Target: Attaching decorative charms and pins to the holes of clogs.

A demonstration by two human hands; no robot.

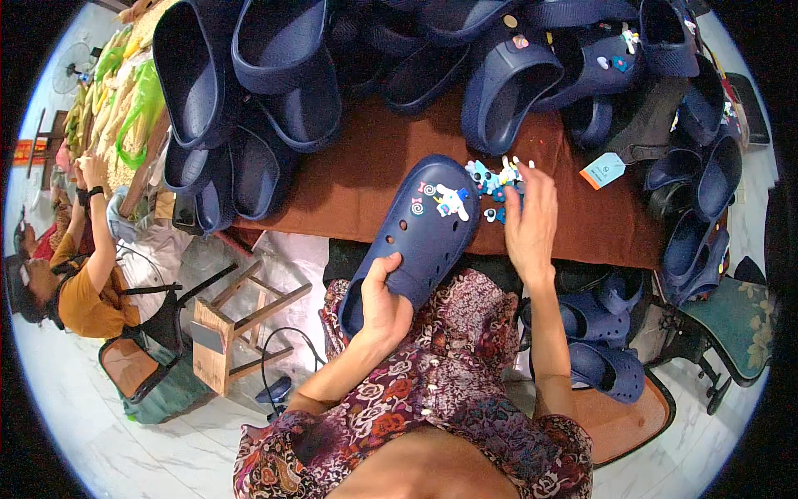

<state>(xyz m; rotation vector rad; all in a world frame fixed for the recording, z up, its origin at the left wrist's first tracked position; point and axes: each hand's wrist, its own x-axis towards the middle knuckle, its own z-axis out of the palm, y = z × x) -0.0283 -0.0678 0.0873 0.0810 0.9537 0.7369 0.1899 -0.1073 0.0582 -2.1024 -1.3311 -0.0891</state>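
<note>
My left hand is wrapped around the heel part of a navy clog, thumb inside the opening. The clog is tilted in front of my chest, toe pointing away. On its toe sit a white cartoon-animal charm with blue and yellow bits, and pink-and-white swirl charms. Just right of the toe, a small pile of blue and white shoe charms lies on the brown-covered table. My right hand reaches over the pile's right side, thumb and fingers apart. Its fingertips partly cover some charms.
Navy clogs are heaped along the table's far side, some decorated. A light-blue tag lies at right. More clogs rest on a chair below right. A wooden stool and a seated person are at left.
</note>
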